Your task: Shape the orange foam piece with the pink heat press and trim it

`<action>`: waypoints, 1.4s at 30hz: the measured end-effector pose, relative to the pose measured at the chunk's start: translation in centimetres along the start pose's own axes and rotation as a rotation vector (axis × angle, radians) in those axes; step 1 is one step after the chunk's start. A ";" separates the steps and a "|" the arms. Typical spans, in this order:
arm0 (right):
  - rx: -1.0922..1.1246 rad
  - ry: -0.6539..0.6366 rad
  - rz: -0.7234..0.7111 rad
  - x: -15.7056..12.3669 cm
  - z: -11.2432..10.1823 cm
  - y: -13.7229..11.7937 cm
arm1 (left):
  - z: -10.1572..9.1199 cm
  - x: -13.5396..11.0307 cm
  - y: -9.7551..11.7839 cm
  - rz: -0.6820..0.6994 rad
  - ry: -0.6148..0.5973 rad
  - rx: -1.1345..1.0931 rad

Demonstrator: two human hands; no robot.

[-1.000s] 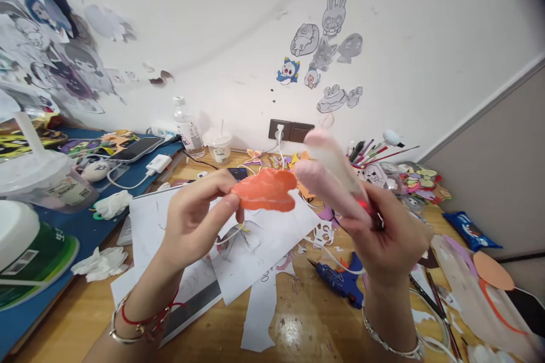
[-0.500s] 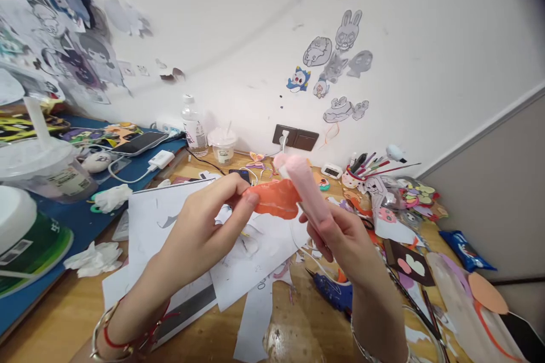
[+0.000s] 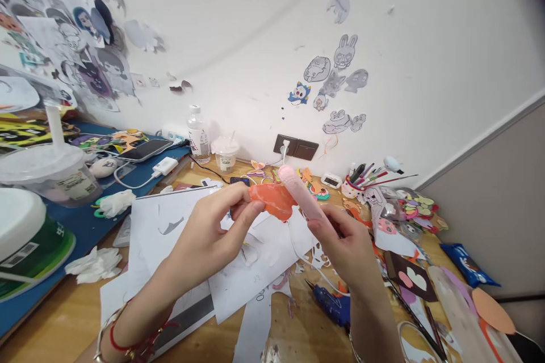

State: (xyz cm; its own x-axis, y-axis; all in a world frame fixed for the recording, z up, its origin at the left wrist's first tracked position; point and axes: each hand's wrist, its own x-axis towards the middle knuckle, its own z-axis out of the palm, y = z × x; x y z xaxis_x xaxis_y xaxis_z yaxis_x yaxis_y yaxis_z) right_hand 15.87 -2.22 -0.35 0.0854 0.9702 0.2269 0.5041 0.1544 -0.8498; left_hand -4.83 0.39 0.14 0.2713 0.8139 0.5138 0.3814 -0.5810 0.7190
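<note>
My left hand is closed, thumb and fingers pinching the left end of a thin orange cut-out piece with a shiny surface and a wavy edge. My right hand wraps round a slim pink tool that looks like a mini hair straightener. It slants up to the left. The orange piece's right end meets the tool's side; whether it is clamped there I cannot tell. Below the hands lie white paper sheets. A blue glue gun rests on the wooden table near my right wrist.
At the left are a lidded cup, a green-and-white tub and crumpled tissue. A bottle stands by the wall. Right of the hands are a pen holder, paper scraps and a blue packet.
The pink tool's arms, apart at the tip before, now appear closed together. The orange piece has tilted, its right end lower. The camera view has shifted slightly up and left.
</note>
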 end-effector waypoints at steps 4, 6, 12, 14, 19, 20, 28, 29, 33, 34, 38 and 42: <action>-0.054 0.019 0.028 -0.1 0.0 -0.2 | 0.3 0.1 0.2 -0.052 -0.031 0.031; -0.071 0.034 0.023 -0.1 0.3 -0.2 | 0.3 0.1 0.1 -0.057 -0.043 0.053; -0.109 0.112 -0.010 0.8 0.9 0.5 | -0.7 0.0 -0.3 -0.053 -0.098 0.105; -0.100 0.159 0.018 1.2 0.5 0.9 | -1.2 0.0 -0.3 -0.065 -0.097 0.080; 0.026 0.082 0.013 1.1 0.3 1.4 | -1.5 -0.2 0.2 -0.087 -0.037 0.034; 0.065 0.021 -0.007 0.9 0.6 1.3 | -1.3 -0.2 0.3 -0.082 -0.038 0.034; -0.033 -0.092 -0.138 -1.0 1.5 -0.3 | -0.7 -0.8 2.0 -0.002 0.024 0.077; -0.085 -0.045 -0.153 -1.1 1.5 -0.5 | -0.6 -1.0 2.1 0.028 0.044 0.093; -0.255 0.182 -0.220 -1.2 1.6 -0.8 | 0.4 -1.5 2.3 0.119 0.091 0.159; -0.268 0.212 -0.233 -1.2 1.7 -0.7 | 0.6 -1.6 2.4 0.133 0.093 0.163; -0.284 0.347 -0.223 -0.4 0.7 0.1 | 0.9 -2.4 3.2 0.171 0.076 0.106; -0.092 0.310 -0.085 -0.1 -1.1 0.7 | 0.2 -2.8 3.6 0.095 0.077 0.067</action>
State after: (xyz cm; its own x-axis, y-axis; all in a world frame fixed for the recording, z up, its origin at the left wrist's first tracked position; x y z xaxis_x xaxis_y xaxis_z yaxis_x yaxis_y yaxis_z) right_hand 17.18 -2.40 -0.46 0.2905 0.8491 0.4412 0.5947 0.2011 -0.7784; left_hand -4.05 -4.00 1.15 0.2411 0.7510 0.6147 0.4162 -0.6522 0.6336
